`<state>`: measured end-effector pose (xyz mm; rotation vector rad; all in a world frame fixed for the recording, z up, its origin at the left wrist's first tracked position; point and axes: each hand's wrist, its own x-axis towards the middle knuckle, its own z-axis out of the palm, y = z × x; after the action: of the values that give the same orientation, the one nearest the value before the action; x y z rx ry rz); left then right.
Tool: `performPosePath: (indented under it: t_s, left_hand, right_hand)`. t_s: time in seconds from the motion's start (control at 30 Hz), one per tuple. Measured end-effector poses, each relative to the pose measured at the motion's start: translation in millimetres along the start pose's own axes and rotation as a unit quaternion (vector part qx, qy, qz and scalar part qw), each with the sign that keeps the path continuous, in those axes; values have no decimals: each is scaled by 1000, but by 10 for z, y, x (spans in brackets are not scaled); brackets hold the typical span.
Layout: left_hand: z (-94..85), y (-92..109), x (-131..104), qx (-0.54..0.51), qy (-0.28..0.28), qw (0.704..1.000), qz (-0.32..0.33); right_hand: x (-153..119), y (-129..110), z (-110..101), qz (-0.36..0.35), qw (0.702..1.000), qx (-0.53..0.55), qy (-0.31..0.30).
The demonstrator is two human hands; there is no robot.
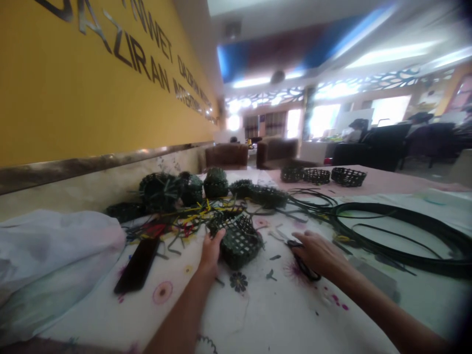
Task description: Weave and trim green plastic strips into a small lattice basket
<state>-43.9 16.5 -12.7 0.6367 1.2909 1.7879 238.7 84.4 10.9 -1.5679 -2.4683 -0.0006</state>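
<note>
our left hand (213, 250) grips the near left side of a dark green woven basket (241, 246) tipped on the flowered tablecloth (295, 314), while our right hand (313, 250) is on black-handled scissors (304, 263), though we cannot tell how tightly it closes. around them we have a dark phone-like slab (137, 265) to the left, a big coil of dark strip (413, 221) to the right, and loose yellow and red strips (193, 214) beyond the basket, before more woven baskets (348, 177).

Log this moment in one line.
left hand: holding woven basket | right hand: on scissors | dark flat object: left of basket | coiled strip: far right
</note>
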Motion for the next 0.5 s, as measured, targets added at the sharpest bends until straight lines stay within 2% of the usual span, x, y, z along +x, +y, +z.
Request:
performPosePath:
  t_s: [0.07,0.13,0.2,0.27,0.3,0.37,0.43,0.5]
  left_hand:
    - [27,14,-30,0,-24,999,-23]
    - [63,16,-76,1,-52,998,-46]
    - [100,8,-129,3,-81,995,-60]
    - [131,2,-183,11,-101,993,-67]
    - [143,4,-208,17,-109,992,-69]
    - [162,20,-251,25,-128,989,-71]
    - [179,52,-285,27,-157,984,-79]
    - [203,88,-316,24,-177,981,-70]
  right_hand:
    - [50,-83,13,-29,992,119,15]
    - [57,-188,61,-46,955,292,-21]
    - [13,-285,123,-25,876,476,-76]
    - [-61,-349,176,16,797,595,-104]
    - [-99,-365,194,35,767,631,-107]
    - [-160,-371,211,60,727,676,-105]
    - [-191,-358,213,65,705,699,-97]
    - [-192,-342,213,57,701,705,-93]
